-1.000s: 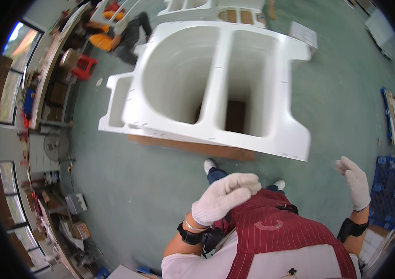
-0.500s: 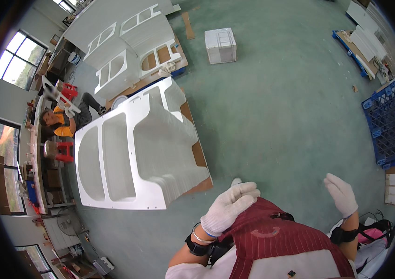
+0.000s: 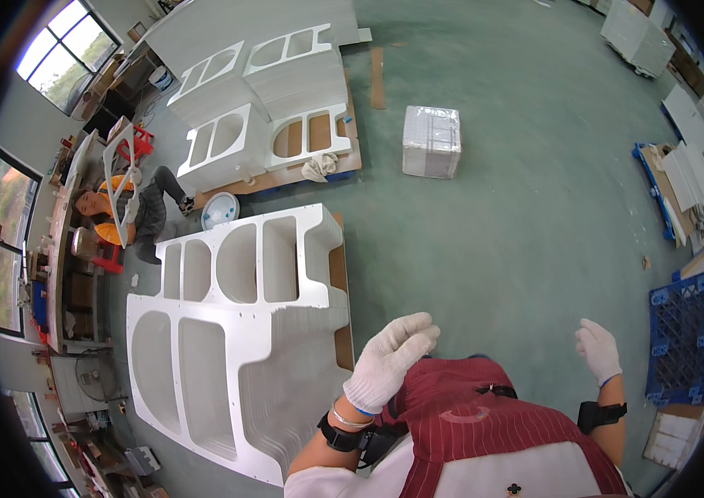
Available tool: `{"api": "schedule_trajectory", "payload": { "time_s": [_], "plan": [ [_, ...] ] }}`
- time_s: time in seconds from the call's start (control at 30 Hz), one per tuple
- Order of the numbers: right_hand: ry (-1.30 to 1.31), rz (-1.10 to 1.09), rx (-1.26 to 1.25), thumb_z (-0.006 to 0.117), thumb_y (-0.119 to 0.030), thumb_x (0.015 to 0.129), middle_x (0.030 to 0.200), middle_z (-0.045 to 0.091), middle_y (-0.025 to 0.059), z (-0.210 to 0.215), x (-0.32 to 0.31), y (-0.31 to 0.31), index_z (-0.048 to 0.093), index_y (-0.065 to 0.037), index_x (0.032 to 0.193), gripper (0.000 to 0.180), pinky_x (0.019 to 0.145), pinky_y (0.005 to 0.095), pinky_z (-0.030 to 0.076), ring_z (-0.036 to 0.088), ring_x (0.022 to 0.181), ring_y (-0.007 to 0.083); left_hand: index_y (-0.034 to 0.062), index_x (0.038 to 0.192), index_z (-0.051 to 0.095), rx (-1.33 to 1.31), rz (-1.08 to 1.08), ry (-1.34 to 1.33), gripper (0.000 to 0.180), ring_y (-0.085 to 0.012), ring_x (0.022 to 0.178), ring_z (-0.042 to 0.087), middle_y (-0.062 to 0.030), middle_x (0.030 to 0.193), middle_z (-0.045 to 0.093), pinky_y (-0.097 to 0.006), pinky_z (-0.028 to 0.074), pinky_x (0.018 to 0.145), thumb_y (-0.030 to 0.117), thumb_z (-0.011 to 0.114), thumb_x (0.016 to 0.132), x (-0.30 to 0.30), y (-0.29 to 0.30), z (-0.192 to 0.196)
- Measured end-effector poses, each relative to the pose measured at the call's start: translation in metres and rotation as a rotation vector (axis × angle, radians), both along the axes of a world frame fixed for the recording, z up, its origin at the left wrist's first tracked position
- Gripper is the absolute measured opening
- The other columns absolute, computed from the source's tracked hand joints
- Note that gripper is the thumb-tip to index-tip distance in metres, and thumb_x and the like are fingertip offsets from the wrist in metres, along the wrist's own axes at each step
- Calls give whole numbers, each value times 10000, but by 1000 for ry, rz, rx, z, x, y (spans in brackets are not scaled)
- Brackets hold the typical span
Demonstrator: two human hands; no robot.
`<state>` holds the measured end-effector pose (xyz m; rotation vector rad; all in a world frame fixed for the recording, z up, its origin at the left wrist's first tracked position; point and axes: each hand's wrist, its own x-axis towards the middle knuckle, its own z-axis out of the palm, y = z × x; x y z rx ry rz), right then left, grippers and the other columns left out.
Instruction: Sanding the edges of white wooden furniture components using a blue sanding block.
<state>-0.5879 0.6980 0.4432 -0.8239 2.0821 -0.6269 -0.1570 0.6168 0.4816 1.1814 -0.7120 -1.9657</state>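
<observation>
My left hand (image 3: 389,358) wears a white glove and is raised in front of my chest, fingers loosely spread, holding nothing. My right hand (image 3: 599,350), also gloved in white, hangs in the air to the right, fingers apart and empty. A tall stack of white moulded panels (image 3: 231,340) with rounded cut-outs stands on a brown board just left of my left hand, not touched by it. I wear a dark red striped apron (image 3: 484,432).
More stacks of white cut-out panels (image 3: 265,116) lie on pallets farther back. A wrapped white box (image 3: 431,141) sits on the green floor. A seated person (image 3: 124,207) holds a panel by the benches at left. Blue plastic pallets (image 3: 688,332) lie at right.
The view has swung right and back: the panel stack slid from straight ahead to my left, and more floor shows. Both gloved hands stay raised and empty.
</observation>
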Motion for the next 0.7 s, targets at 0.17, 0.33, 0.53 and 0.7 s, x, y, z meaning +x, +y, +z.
{"api": "schedule_trajectory", "payload": {
  "time_s": [0.17,0.33,0.53,0.7],
  "plan": [
    [-2,-72,40,567,-201,971,866,661,53,-31,-48,-107,626,6,1254,355,603,263,486,576,673,107,-45,1316,535,38,64,-69,423,-201,1072,640,-144,1211,658,-343,504,977,181,635,974,-7,-114,-1],
    [55,113,33,567,-221,978,862,661,45,-76,-103,-305,628,-17,1262,355,582,266,486,576,656,100,-48,1324,531,35,332,-159,408,-212,1085,643,-156,1216,655,-348,509,974,153,612,978,-15,-214,-40],
    [40,452,-26,567,-263,978,914,683,45,-79,-41,-611,651,-28,1227,352,644,278,501,613,738,122,-72,1327,524,107,526,-238,417,-234,1100,643,-175,1218,652,-351,503,992,104,616,960,-25,-315,-31],
    [259,1002,-58,546,-360,945,1219,664,185,-96,115,-812,674,-33,1173,419,990,411,477,612,1154,374,-92,1309,523,261,839,-433,405,-228,1028,659,-187,1166,662,-355,521,945,94,588,955,13,-369,-28]
  ]
}}
